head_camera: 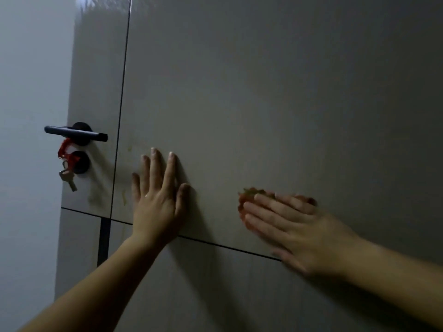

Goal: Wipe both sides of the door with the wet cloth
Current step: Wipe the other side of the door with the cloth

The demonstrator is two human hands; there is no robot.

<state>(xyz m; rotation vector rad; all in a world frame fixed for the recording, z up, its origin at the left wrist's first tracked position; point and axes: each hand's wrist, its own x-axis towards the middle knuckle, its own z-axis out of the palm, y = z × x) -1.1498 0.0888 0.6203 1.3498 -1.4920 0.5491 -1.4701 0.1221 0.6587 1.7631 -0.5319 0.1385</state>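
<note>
**Bracing and pressing: wiping the near face of the door**

At the far left, beside the pale wall (28, 92), the door carries a black lever handle (75, 134). Below it a small metal key (68, 178) hangs on a red cord (65, 152) from the round black lock (81, 164). Steer your strokes round these so the cloth does not snag the cord.

Faint yellowish smudges (123, 196) lie on either side of the thin black vertical groove (122, 104) of the glossy grey door (239, 92). By the look of it, that patch is not yet wiped.

Your left hand (158, 200) lies flat on the panel with fingers spread, and it holds nothing. Use it as a brace so the door does not swing under pressure.

Well to its right, the reddish, green-flecked wet cloth (249, 194) is pinned against the panel under the straight fingers of your right hand (294, 226). Only the cloth's upper left edge shows past the fingertips. The hand is blurred, so finer detail of the hold cannot be told.

Press evenly through the whole flat of the fingers, overlap each pass, and work leftward toward the smudges. Run the cloth along the horizontal black groove (227, 246) below both hands, where dirt is likely to lodge. The door's other side is out of view.
</note>
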